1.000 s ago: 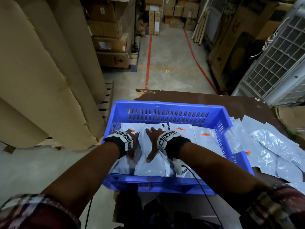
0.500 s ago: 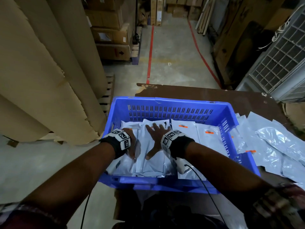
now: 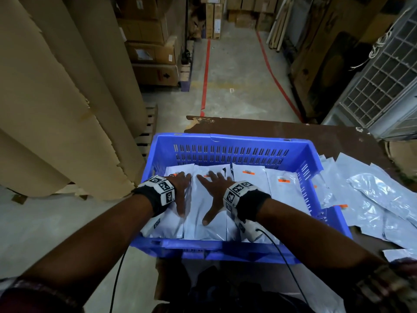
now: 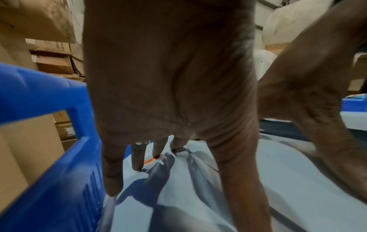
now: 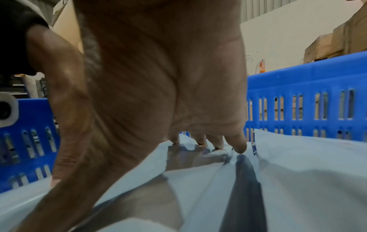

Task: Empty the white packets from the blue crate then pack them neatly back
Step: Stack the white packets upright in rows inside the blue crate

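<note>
White plastic packets [image 3: 204, 213] lie in rows inside the blue slotted plastic crate [image 3: 228, 147], under each grip: left hand [image 3: 180, 190] and right hand [image 3: 213, 195] press flat, fingers spread, holding nothing. Best press evenly, smoothing outward.

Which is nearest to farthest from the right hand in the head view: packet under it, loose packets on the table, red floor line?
1. White plastic packet, under the right hand, in the blue crate.
2. Loose white packets, on the table beside the crate.
3. Red floor line, far ahead.

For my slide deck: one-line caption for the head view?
Both hands press white packets flat inside the blue crate.
</note>
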